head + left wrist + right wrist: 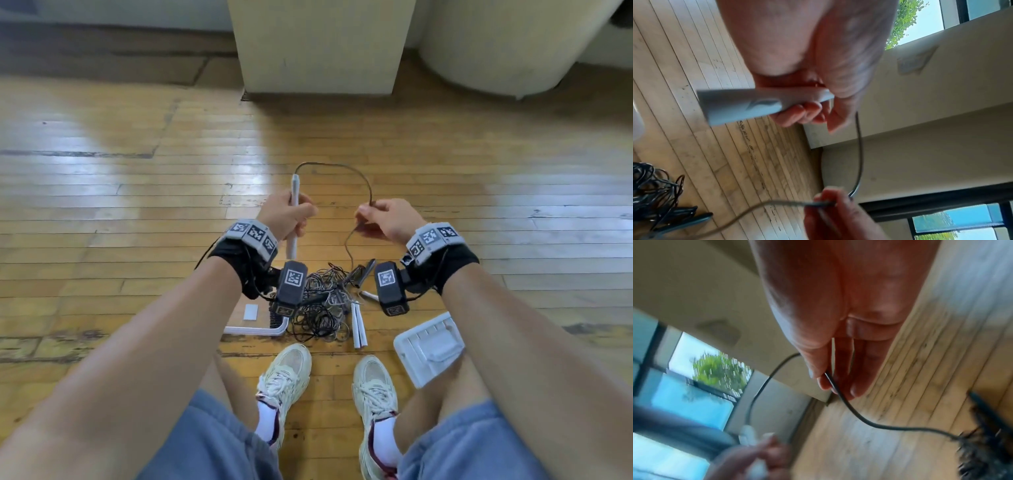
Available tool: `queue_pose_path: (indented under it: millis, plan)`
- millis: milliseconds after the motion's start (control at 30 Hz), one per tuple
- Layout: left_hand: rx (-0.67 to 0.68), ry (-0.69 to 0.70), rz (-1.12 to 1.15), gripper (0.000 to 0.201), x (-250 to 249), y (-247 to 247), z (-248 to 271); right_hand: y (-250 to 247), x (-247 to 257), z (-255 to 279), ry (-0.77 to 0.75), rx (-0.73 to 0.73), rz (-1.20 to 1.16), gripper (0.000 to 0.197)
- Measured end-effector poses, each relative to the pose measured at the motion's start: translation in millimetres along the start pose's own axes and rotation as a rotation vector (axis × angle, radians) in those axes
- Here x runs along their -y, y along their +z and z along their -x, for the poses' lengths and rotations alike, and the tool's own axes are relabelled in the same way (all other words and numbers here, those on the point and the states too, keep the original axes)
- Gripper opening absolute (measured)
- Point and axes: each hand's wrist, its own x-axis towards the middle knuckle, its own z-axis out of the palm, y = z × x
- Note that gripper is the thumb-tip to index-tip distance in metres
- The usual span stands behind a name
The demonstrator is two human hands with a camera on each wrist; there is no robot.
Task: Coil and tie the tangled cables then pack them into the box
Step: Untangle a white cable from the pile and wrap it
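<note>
My left hand [289, 214] grips a white stick-shaped handle [293, 219] upright above the floor; the same handle [748, 106] shows in the left wrist view. A thin dark cable [342, 168] arcs from the handle's top to my right hand [383, 214], which pinches it between thumb and fingers [826, 381]. Below that pinch the cable [879, 425] drops to a tangled pile of dark cables [320, 308] on the wooden floor between my wrists. A white plastic box lid [430, 346] lies by my right knee.
Two white sticks [358, 325] lie beside the pile, with a small white card [251, 312] and a white L-shaped piece [257, 329] at its left. My shoes [287, 377] rest just below the pile. A cream pillar [322, 44] stands ahead.
</note>
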Motion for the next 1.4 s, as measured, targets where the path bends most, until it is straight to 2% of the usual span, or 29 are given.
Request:
queue_pose_path:
  millis: [100, 167, 233, 333, 400, 467, 600, 667, 733, 800, 867, 967, 1100, 1167, 1267, 1400]
  plan:
    - [0.202, 0.014, -0.069, 0.026, -1.4, 12.1, 3.3, 4.7, 20.8, 6.4, -0.045, 0.023, -0.414, 0.016]
    - [0.266, 0.036, -0.175, 0.025, 1.2, 21.4, 5.3, 7.0, 30.4, 8.8, -0.089, 0.086, -0.572, 0.017]
    - [0.243, 0.062, -0.247, 0.015, 2.9, 28.0, 6.2, 9.5, 36.1, 10.8, -0.118, 0.115, -0.649, 0.018]
    - [0.141, 0.045, -0.198, 0.026, -0.1, 26.5, 2.9, 11.9, 37.2, 7.8, -0.125, 0.108, -0.673, 0.021]
    - [0.132, 0.026, -0.086, 0.03, -5.7, 20.4, -0.8, 13.5, 33.9, 2.4, -0.093, 0.138, -0.53, 0.03]
    - [0.148, -0.004, 0.052, 0.03, -13.7, 15.3, -1.4, 18.5, 27.5, -0.9, -0.054, 0.234, -0.299, 0.036]
    - [0.184, -0.01, 0.281, 0.029, -27.4, 7.2, 2.2, 35.6, 15.8, -4.3, -0.003, 0.407, 0.048, 0.016]
    - [0.126, 0.006, 0.364, 0.027, -28.0, 1.3, -1.4, 41.3, 14.2, -6.0, 0.011, 0.404, 0.287, 0.009]
    - [-0.032, -0.008, 0.404, 0.02, -22.5, -8.0, -9.8, 43.6, 14.5, -8.6, 0.036, 0.341, 0.452, 0.015]
    - [-0.169, -0.037, 0.389, 0.009, -14.5, -17.0, -19.6, 43.2, 17.3, -11.1, 0.069, 0.284, 0.326, 0.018]
    - [-0.171, -0.087, 0.319, 0.007, -9.0, -19.7, -25.3, 41.3, 24.0, -10.6, 0.065, 0.211, 0.069, 0.018]
    - [0.006, -0.165, 0.148, 0.009, -6.5, -11.5, -20.1, 35.5, 37.6, -11.2, 0.026, 0.07, -0.303, 0.017]
    - [0.232, -0.056, -0.181, 0.011, -2.0, -1.2, -9.0, 29.1, 49.8, -12.0, -0.035, 0.008, -0.693, 0.016]
    - [0.194, 0.041, -0.307, 0.014, 0.2, 3.6, -4.7, 29.8, 52.4, -12.3, -0.072, 0.024, -0.748, 0.017]
    - [0.019, 0.134, -0.251, 0.016, 1.1, 7.4, -5.0, 35.4, 53.0, -12.0, -0.102, 0.055, -0.749, 0.019]
    - [0.019, 0.059, -0.026, 0.016, -5.6, 0.5, -11.4, 43.0, 50.5, -12.4, -0.082, 0.146, -0.511, 0.033]
